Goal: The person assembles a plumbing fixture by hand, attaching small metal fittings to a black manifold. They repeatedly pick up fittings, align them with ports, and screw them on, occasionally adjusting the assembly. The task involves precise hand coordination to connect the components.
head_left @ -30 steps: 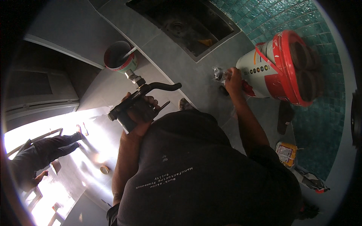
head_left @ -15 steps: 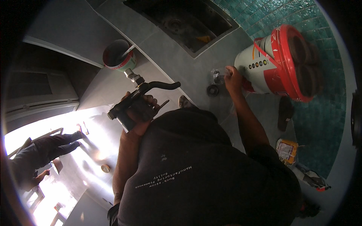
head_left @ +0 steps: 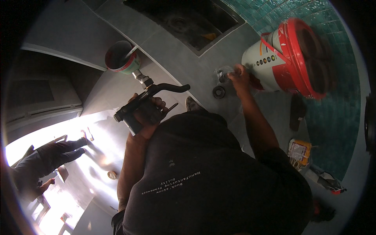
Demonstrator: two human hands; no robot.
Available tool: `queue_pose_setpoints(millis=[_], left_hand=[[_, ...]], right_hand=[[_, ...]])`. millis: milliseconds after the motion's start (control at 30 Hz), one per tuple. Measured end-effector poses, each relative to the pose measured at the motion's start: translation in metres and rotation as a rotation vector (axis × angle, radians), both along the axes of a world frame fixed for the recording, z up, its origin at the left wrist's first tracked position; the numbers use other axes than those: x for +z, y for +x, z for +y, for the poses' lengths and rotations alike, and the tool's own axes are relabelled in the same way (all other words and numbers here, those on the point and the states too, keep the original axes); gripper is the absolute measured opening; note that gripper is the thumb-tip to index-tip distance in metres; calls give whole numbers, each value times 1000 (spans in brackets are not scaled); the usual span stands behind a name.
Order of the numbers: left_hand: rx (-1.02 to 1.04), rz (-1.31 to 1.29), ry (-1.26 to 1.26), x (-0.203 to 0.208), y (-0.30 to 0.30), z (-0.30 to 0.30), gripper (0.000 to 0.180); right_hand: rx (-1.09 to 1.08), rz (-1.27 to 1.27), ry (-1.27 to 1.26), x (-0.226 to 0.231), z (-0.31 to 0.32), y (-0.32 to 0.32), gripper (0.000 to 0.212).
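Note:
My left hand (head_left: 149, 117) is wrapped round a black faucet (head_left: 169, 87), held up in front of my shirt. It has a curved arm pointing right and a silver threaded connector (head_left: 143, 79) at its far end. A thin rod (head_left: 172, 107) sticks out by my fingers; whether it belongs to the faucet I cannot tell. Over the grey counter, my right hand (head_left: 242, 80) has its fingers closed on the edge of a clear plastic bag (head_left: 221, 75) with a small dark part inside. A black ring (head_left: 219, 92) lies just nearer to me.
A large white bucket with a red rim (head_left: 270, 64) stands right of my right hand, by the green tiled wall (head_left: 333, 133). A dark sink (head_left: 199, 54) is set into the counter ahead. A smaller bucket (head_left: 132, 67) is at far left. Another person (head_left: 51, 156) is at left.
My right hand has shifted slightly left and farther over the plastic bag. My left hand still holds the faucet; the whole view has tilted a little.

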State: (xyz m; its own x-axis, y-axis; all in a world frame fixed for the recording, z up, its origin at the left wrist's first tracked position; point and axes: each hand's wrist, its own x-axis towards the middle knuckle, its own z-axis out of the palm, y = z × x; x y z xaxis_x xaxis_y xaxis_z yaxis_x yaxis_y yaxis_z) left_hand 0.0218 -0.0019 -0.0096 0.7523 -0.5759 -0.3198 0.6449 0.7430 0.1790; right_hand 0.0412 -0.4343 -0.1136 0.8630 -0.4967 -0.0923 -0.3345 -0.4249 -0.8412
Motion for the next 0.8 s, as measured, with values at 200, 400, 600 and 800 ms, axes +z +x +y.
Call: queue_pose_setpoints(millis=[200,400,600,800], left_hand=[[8,38,42,-1,-3,-1,62],[-2,37,62,4,-5,-2,63],[-15,38,96,7,-4,-4,63],[-57,-2,23,5,2,-1,58]], right_hand=[[-9,-256,-617,-15,2,-18,52],[65,-188,-568,-10,14,-29,18],[296,-13,-753,-24,8,-28,14],[365,110,-836,-19,7,-28,26]])
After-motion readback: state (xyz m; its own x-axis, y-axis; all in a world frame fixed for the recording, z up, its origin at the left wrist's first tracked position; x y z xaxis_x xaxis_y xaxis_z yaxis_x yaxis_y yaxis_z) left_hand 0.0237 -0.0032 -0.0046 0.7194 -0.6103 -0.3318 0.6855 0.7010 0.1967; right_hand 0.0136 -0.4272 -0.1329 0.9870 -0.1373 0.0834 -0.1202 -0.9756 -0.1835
